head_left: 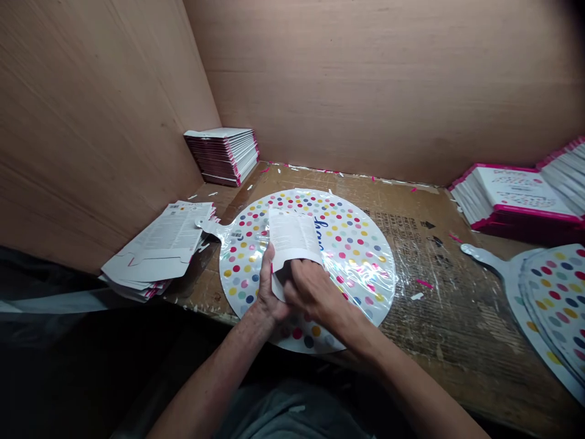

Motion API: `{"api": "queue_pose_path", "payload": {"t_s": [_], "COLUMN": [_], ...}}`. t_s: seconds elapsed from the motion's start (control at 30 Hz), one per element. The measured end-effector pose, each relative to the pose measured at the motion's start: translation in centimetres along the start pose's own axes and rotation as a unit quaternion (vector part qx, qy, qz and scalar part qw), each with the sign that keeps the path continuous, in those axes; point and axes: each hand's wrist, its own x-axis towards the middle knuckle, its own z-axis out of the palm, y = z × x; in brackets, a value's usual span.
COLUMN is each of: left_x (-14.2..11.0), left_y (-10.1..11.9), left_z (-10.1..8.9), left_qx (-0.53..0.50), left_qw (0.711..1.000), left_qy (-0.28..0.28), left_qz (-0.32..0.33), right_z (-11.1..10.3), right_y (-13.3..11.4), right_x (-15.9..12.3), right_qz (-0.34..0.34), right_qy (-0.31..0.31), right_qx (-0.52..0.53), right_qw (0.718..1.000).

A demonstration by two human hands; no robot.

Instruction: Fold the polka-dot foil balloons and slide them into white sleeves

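Note:
A white printed paper envelope [295, 235] is held up over a flat round foil balloon [361, 244] covered in coloured dots. My left hand [269, 286] grips the envelope along its left side, thumb in front. The envelope's mouth gapes toward me, and the fingers of my right hand [308, 283] are curled at and partly inside that opening. Whether those fingers pinch anything is hidden. The balloon lies on the cardboard-covered table, its narrow tail [212, 228] pointing left.
Loose white envelopes [155, 244] lie on the left, with a neat pink-edged stack [223, 155] behind. More pink-edged packs [516, 195] stand at the right rear. Further dotted balloons [557, 299] lie at right. Wooden panels [365, 79] enclose the back and left. Paper scraps dot the cardboard [425, 329].

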Motion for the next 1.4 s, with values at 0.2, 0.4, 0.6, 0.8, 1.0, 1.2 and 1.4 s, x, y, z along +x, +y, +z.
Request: {"api": "queue_pose_path", "payload": {"t_s": [0.2, 0.4, 0.6, 0.8, 1.0, 1.2, 1.4], "left_x": [-0.8, 1.3, 0.7, 0.1, 0.5, 0.6, 1.1], "left_y": [3.1, -0.5, -4.6, -4.7, -4.6, -4.4, -4.4], "left_z": [-2.4, 0.3, 0.7, 1.1, 1.0, 1.2, 1.5], "left_qx": [0.539, 0.755, 0.798, 0.793, 0.782, 0.791, 0.767], "left_qw": [0.835, 0.556, 0.484, 0.503, 0.522, 0.498, 0.504], "left_qy": [0.114, -0.084, -0.143, -0.158, -0.165, -0.182, -0.189], "left_qz": [0.024, 0.337, 0.329, 0.307, 0.299, 0.305, 0.349], "right_z": [0.8, -0.9, -2.0, -1.5, -0.9, -2.6, -4.5], "right_y": [1.1, 3.1, 4.6, 4.8, 3.9, 4.0, 4.7], "right_x": [-7.5, -10.8, -12.0, -12.0, -10.5, -11.0, -17.2], "right_qz": [-0.147, -0.145, -0.035, -0.091, -0.078, -0.076, -0.068], "right_qy": [0.100, 0.165, 0.162, 0.095, 0.072, -0.001, 0.072], "right_qx": [-0.086, -0.001, -0.092, -0.122, -0.187, -0.173, -0.090], "right_qw": [0.980, 0.975, 0.982, 0.984, 0.977, 0.982, 0.991]}}
